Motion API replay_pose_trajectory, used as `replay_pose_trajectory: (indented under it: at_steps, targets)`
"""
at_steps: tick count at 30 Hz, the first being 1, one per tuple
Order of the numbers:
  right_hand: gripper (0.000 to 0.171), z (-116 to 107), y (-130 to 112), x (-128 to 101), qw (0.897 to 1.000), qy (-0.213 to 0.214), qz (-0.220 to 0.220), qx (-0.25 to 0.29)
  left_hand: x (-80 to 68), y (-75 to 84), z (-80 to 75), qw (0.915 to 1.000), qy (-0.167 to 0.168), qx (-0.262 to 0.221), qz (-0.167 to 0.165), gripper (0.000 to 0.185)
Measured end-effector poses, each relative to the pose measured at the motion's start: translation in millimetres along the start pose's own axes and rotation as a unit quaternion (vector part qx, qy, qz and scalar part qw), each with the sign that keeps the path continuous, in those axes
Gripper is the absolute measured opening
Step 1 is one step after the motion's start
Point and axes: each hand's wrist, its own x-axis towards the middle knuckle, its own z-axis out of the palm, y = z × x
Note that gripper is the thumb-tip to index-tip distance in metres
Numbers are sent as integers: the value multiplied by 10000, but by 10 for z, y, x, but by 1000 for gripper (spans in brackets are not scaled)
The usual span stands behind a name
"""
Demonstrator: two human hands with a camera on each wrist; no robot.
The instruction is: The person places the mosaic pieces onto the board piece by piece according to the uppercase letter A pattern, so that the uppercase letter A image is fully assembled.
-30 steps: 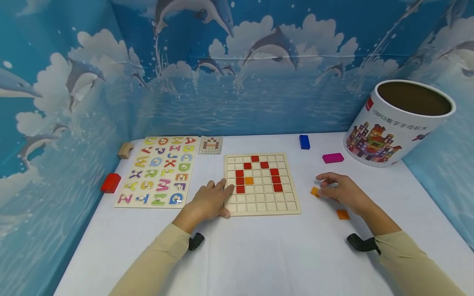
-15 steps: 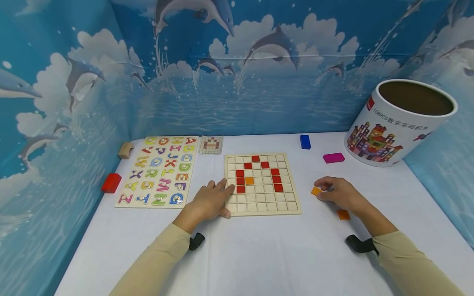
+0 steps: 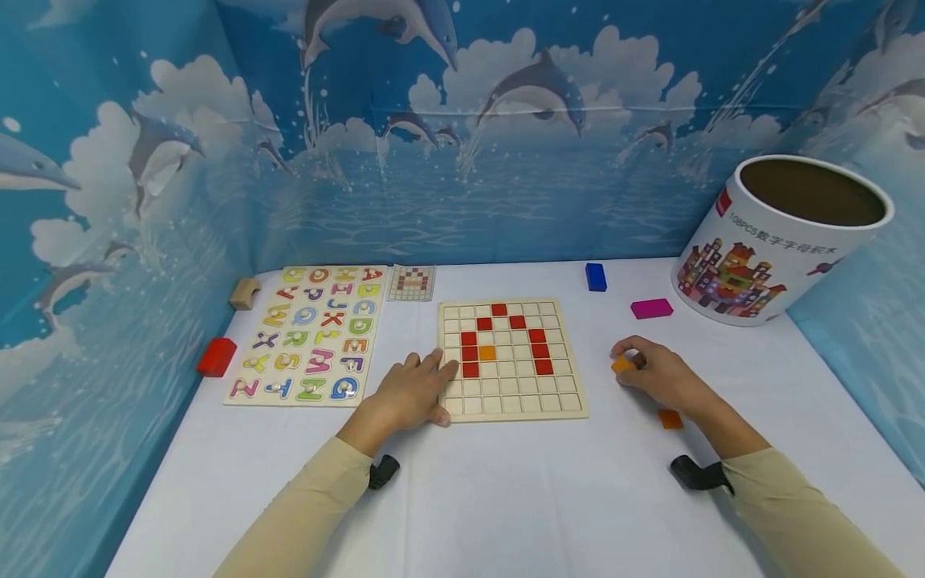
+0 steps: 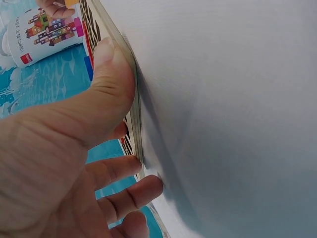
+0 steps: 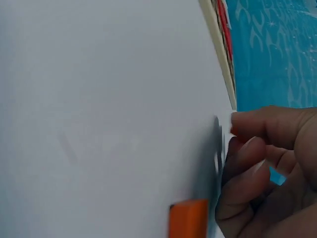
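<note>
Right hand [image 3: 661,376] fingers pinch an orange tile [image 3: 622,364], which could slip; left hand [image 3: 408,395], fingers flat, steadies the board [image 3: 511,405].

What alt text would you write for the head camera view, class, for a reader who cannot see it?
A person's right hand pinches an orange tile just right of a wooden grid board bearing red tiles and one orange, while the left hand rests on the board's left edge. Another orange tile lies on the white table.
</note>
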Motion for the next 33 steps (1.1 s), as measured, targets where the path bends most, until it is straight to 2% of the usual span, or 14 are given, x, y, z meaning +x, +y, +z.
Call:
replay_pose_trajectory:
  at_steps: [4, 9, 12, 17, 21, 26, 33]
  targets:
    - [41, -27, -59, 110, 9983, 44, -153, 559, -5, -4, 1, 10000, 11, 34, 32, 91]
    - [45, 42, -315, 292, 9904, 21, -280, 1356, -4, -12, -4, 10000, 9, 14, 15, 90]
    - [47, 149, -495, 389, 9849, -138, -321, 1698, -4, -5, -4, 10000, -16, 21, 1, 91]
    - [46, 374, -766, 517, 9783, -581, -565, 1905, 5, -4, 8, 9999, 8, 101, 11, 91]
    - [37, 550, -913, 593, 9820, -677, -777, 1580, 15, -3, 13, 9998, 38, 177, 34, 92]
    - [28, 700, -1018, 636, 9892, -479, -1111, 829, 13, 2, 5, 9998, 62, 192, 34, 92]
    - [25, 815, -1075, 652, 9901, -243, -1384, 54, 13, -5, 13, 9998, 56, 194, -5, 92]
